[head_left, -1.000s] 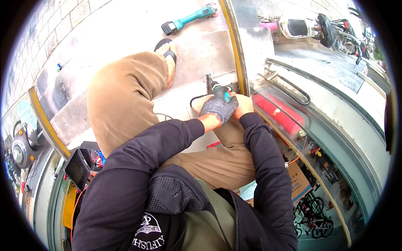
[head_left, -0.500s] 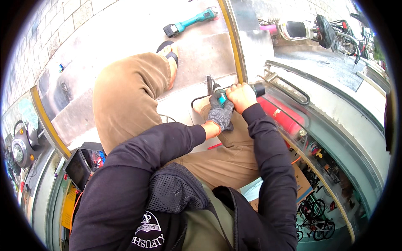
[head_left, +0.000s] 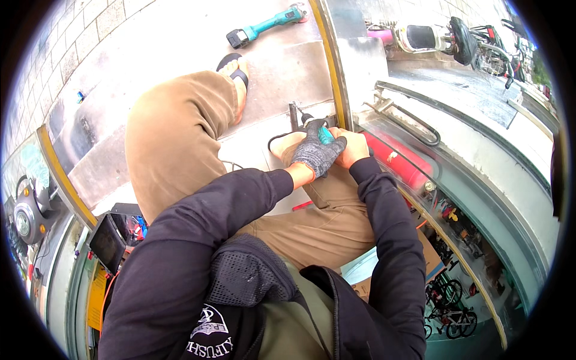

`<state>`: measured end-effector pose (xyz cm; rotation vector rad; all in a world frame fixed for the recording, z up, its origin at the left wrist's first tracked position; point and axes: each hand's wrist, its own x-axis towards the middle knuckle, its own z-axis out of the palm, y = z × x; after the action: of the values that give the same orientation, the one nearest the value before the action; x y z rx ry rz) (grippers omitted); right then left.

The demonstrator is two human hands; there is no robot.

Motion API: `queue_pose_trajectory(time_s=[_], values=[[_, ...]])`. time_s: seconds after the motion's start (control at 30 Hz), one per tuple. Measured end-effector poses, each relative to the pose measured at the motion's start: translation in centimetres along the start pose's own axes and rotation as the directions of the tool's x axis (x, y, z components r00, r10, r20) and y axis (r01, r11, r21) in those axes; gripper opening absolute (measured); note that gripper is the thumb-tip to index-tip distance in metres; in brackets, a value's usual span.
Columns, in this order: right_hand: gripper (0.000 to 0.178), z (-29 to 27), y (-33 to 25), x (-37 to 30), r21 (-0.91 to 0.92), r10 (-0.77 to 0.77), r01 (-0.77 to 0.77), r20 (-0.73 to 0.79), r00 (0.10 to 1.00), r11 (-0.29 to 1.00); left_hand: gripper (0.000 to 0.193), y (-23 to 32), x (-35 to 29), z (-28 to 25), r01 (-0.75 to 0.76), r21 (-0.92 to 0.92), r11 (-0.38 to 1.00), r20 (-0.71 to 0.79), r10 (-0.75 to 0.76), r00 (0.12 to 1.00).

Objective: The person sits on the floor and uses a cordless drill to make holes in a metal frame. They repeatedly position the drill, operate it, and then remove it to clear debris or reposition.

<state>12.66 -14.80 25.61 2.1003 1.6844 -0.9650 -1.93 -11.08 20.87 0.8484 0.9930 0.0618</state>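
Note:
A teal and black power drill [head_left: 326,135] is in my hands, low in front of my bent knee. My left hand [head_left: 318,150], in a grey knitted glove, lies over the drill body with its fingers closed round the front and its thumb toward the right. My bare right hand [head_left: 353,147] is closed on the rear of the drill, and part of its grip is hidden. The drill's tip points up and left, close to a short dark metal upright [head_left: 293,116] at the door track. Whether the tip touches it, I cannot tell.
A teal angle grinder [head_left: 267,27] lies on the step beyond my sandalled foot [head_left: 236,71]. A yellow-edged frame post [head_left: 336,66] rises close to my hands. Right of them are a glass panel, a red cylinder [head_left: 402,162] and a door handle [head_left: 414,125]. An open black case [head_left: 109,240] sits at left.
My gloved left hand has moved up over the top of the drill, covering more of it. The drill's black rear end, visible before beyond my right hand, is now mostly hidden.

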Motion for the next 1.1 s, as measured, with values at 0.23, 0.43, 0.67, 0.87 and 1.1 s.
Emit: queue_pose_trajectory(time_s=[0.23,0.43,0.67,0.87,1.1], values=[[0.037,1.2,0.2,0.9,0.018,0.076,-0.078,0.078,0.994,0.997,0.077,0.5,0.3,-0.6,0.026,-0.04,0.999,-0.009,-0.026,1.0],[0.04,1.6,0.3,1.3,0.029,-0.004,0.004,0.004,1.0,1.0,0.077,-1.1,1.3,-0.5,0.007,-0.038,0.999,-0.027,-0.008,1.0],[0.041,2.1,0.8,1.4,0.034,0.021,-0.021,-0.015,1.0,0.999,0.081,2.4,-0.1,-1.2,0.056,0.036,0.998,-0.011,-0.056,0.998],[0.048,1.9,0.7,1.8,0.033,0.016,-0.017,0.035,0.999,0.999,0.08,1.3,0.5,-1.3,0.006,0.037,0.999,-0.025,-0.005,1.0],[0.053,1.6,0.1,1.8,0.078,0.053,-0.055,0.029,0.998,0.995,0.076,2.2,0.5,-1.6,0.027,0.045,0.999,-0.025,-0.026,0.999]])
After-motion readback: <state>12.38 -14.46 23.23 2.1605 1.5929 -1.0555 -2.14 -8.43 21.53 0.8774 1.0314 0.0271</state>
